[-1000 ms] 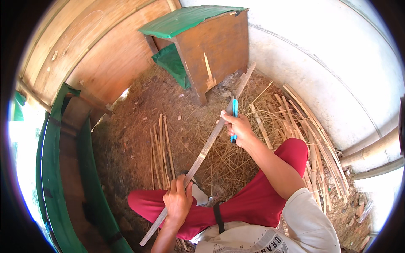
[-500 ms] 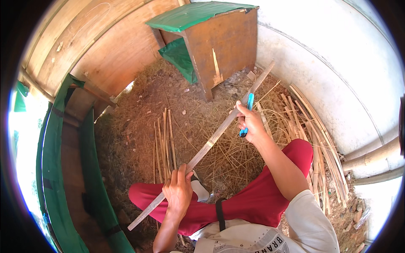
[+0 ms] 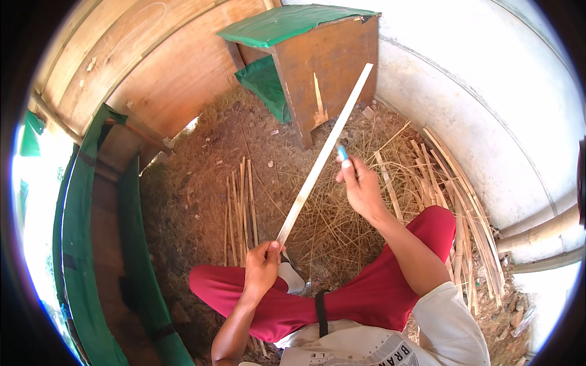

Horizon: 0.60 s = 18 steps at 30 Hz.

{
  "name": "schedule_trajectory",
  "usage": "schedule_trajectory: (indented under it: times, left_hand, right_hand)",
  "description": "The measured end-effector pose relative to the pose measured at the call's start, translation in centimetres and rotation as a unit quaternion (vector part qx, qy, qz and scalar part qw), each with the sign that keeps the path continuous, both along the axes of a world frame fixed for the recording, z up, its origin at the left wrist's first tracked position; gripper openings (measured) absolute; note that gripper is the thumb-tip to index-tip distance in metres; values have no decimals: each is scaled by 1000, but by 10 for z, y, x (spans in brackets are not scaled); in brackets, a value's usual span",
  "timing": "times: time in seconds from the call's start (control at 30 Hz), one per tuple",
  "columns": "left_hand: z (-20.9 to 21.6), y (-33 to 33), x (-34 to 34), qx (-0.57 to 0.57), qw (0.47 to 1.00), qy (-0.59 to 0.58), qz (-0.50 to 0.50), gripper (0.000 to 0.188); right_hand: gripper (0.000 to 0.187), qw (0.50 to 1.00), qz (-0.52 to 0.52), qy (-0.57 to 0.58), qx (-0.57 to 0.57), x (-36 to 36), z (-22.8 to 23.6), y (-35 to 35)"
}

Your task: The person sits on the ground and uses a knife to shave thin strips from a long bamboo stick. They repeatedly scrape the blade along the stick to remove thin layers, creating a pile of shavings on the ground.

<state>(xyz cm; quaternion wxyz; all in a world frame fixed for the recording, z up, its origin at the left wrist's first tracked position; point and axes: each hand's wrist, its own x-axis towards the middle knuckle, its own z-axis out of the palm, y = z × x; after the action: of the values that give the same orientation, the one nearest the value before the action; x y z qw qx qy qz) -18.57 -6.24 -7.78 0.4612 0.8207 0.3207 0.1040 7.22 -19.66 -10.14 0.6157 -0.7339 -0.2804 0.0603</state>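
Clamping the fingers of the left hand (image 3: 262, 267) on a wooden strip (image 3: 326, 155), holding a blue knife (image 3: 342, 152) clamped in the fingers of the right hand (image 3: 362, 189).

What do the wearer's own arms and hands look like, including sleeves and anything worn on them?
The left hand and right hand are bare: no gloves, watch or wristband shows. The forearms are uncovered too. On the right, a loose, plain off-white short sleeve ends near the elbow, with no visible markings; the left sleeve cannot be made out.
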Motion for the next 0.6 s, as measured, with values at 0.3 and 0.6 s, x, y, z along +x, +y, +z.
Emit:
schedule_trajectory:
  times: [0.3, 0.6]
  left_hand:
    - [-23, 3, 12, -323, 941, 13, 103, 35]
    - [-23, 1, 15, -392, 916, 42, 70, 34]
  right_hand:
    - [38, 945, 144, -224, -190, -30, -20, -6]
    - [48, 935, 113, -260, -213, -35, -15, -3]
